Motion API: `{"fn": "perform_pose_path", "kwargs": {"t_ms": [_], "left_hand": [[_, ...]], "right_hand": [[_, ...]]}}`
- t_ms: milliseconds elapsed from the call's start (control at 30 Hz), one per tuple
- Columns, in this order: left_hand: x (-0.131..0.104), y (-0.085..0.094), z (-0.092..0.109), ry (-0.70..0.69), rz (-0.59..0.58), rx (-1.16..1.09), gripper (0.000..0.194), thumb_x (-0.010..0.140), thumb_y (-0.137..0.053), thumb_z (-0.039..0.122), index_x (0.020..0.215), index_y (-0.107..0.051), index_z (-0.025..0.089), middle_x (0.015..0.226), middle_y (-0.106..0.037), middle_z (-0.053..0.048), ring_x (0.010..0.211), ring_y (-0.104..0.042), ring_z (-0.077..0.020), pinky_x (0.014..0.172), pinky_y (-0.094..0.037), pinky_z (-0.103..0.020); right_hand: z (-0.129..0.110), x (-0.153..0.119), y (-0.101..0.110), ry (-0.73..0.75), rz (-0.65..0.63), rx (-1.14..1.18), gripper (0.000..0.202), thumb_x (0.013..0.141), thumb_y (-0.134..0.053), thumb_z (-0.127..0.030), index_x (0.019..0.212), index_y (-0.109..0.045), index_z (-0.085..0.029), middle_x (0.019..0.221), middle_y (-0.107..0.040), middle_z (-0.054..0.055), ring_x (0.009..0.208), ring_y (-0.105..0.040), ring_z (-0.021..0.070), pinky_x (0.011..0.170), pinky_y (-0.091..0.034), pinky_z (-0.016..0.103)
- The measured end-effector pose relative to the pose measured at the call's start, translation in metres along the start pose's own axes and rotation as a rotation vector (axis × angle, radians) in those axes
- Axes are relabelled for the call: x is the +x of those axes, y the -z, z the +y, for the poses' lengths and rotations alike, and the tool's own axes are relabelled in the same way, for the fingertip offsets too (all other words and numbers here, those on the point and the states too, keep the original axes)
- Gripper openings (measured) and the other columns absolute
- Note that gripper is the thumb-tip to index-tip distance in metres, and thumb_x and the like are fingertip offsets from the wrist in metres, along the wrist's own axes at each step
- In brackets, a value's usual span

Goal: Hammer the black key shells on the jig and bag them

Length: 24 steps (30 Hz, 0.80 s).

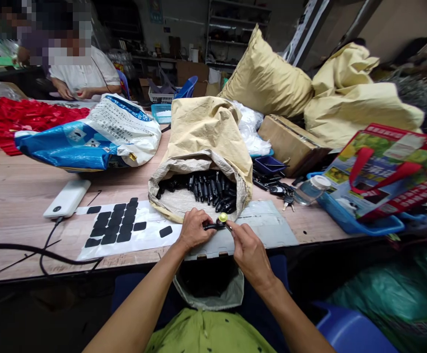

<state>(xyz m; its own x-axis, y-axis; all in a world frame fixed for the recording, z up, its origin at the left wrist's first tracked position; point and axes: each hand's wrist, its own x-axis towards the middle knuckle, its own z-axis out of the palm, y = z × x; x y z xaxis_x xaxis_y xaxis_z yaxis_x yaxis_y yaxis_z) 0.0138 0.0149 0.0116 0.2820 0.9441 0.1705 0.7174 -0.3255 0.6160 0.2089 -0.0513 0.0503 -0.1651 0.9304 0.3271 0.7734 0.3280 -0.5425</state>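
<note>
My left hand grips a small black part at the front edge of the table, over a grey board. A round yellow-green piece shows at the part's right end. Close beside it, the fingers of my right hand are pinched together on something thin that I cannot make out. Just beyond both hands, a beige sack lies with its mouth open, holding many black parts. Left of my hands is a white sheet with black square pads.
A white power bank with a cable and a blue-white bag are at left. Red pieces lie beyond, near a person in white. At right stand a jar and a blue tray. An open bag hangs below the table edge.
</note>
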Motion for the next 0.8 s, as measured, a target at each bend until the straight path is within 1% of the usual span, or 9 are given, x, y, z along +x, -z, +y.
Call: {"fn": "perform_pose_path", "kwargs": {"t_ms": [133, 233, 300, 367, 467, 567, 633, 700, 800], "left_hand": [[0.0, 0.0, -0.001, -0.005, -0.003, 0.025, 0.016, 0.074, -0.08, 0.032, 0.083, -0.071, 0.024, 0.088, -0.07, -0.002, 0.095, -0.054, -0.0249, 0.086, -0.035, -0.039], [0.001, -0.001, -0.001, -0.006, -0.01, 0.049, 0.017, 0.074, -0.079, 0.035, 0.078, -0.069, 0.022, 0.086, -0.067, -0.003, 0.093, -0.053, -0.0249, 0.083, -0.035, -0.038], [0.001, -0.002, -0.001, -0.009, -0.01, 0.034, 0.016, 0.073, -0.079, 0.034, 0.078, -0.069, 0.022, 0.086, -0.067, -0.003, 0.093, -0.053, -0.0248, 0.083, -0.034, -0.038], [0.001, -0.002, -0.002, -0.011, 0.001, 0.002, 0.016, 0.071, -0.079, 0.03, 0.081, -0.07, 0.022, 0.087, -0.068, -0.002, 0.094, -0.053, -0.025, 0.085, -0.034, -0.038], [0.001, -0.002, -0.005, -0.009, 0.017, -0.06, 0.017, 0.069, -0.08, 0.026, 0.082, -0.07, 0.022, 0.087, -0.07, -0.002, 0.095, -0.054, -0.0251, 0.086, -0.035, -0.038], [0.002, -0.003, -0.012, 0.022, 0.069, -0.25, 0.018, 0.071, -0.08, 0.029, 0.084, -0.069, 0.021, 0.084, -0.068, -0.002, 0.087, -0.056, -0.0222, 0.083, -0.038, -0.035], [0.002, -0.005, -0.018, 0.068, 0.114, -0.468, 0.02, 0.074, -0.078, 0.03, 0.088, -0.068, 0.02, 0.082, -0.067, -0.001, 0.078, -0.057, -0.0187, 0.076, -0.041, -0.031], [0.003, -0.009, -0.022, 0.112, 0.138, -0.693, 0.022, 0.078, -0.076, 0.03, 0.095, -0.067, 0.02, 0.085, -0.069, -0.001, 0.078, -0.061, -0.0174, 0.074, -0.043, -0.028], [0.003, -0.014, -0.024, 0.155, 0.124, -0.932, 0.029, 0.084, -0.072, 0.034, 0.108, -0.065, 0.02, 0.097, -0.075, -0.005, 0.091, -0.069, -0.02, 0.082, -0.048, -0.029]], "right_hand": [[-0.006, 0.002, -0.003, 0.054, 0.031, 0.051, 0.044, 0.103, -0.039, -0.017, 0.141, -0.058, -0.026, 0.101, -0.065, 0.009, 0.094, -0.065, 0.0227, 0.088, -0.053, 0.033], [-0.009, 0.001, -0.009, 0.044, -0.039, 0.039, 0.045, 0.1, -0.041, -0.014, 0.138, -0.06, -0.027, 0.099, -0.065, 0.008, 0.091, -0.065, 0.0211, 0.084, -0.053, 0.031], [-0.006, 0.001, -0.011, 0.026, -0.073, 0.04, 0.043, 0.1, -0.041, -0.014, 0.136, -0.062, -0.025, 0.099, -0.065, 0.007, 0.09, -0.065, 0.0208, 0.084, -0.053, 0.031], [0.001, 0.003, -0.007, 0.012, -0.029, 0.053, 0.041, 0.101, -0.042, -0.016, 0.136, -0.062, -0.024, 0.102, -0.066, 0.008, 0.094, -0.065, 0.0215, 0.087, -0.053, 0.033], [0.021, 0.012, 0.01, -0.034, 0.14, 0.015, 0.038, 0.101, -0.044, -0.021, 0.133, -0.064, -0.023, 0.108, -0.067, 0.009, 0.1, -0.064, 0.0229, 0.091, -0.05, 0.035], [0.053, 0.026, 0.029, -0.186, 0.29, -0.156, 0.035, 0.099, -0.049, -0.023, 0.127, -0.069, -0.022, 0.108, -0.067, 0.009, 0.098, -0.063, 0.0237, 0.085, -0.048, 0.034], [0.076, 0.037, 0.037, -0.342, 0.298, -0.296, 0.034, 0.097, -0.053, -0.023, 0.125, -0.071, -0.023, 0.109, -0.067, 0.009, 0.092, -0.061, 0.0229, 0.076, -0.045, 0.033], [0.096, 0.045, 0.038, -0.478, 0.249, -0.409, 0.034, 0.096, -0.056, -0.022, 0.125, -0.072, -0.025, 0.109, -0.066, 0.009, 0.088, -0.059, 0.0221, 0.071, -0.04, 0.032], [0.114, 0.052, 0.028, -0.534, 0.177, -0.543, 0.032, 0.096, -0.057, -0.022, 0.124, -0.073, -0.024, 0.106, -0.066, 0.011, 0.091, -0.056, 0.0237, 0.07, -0.035, 0.033]]}}
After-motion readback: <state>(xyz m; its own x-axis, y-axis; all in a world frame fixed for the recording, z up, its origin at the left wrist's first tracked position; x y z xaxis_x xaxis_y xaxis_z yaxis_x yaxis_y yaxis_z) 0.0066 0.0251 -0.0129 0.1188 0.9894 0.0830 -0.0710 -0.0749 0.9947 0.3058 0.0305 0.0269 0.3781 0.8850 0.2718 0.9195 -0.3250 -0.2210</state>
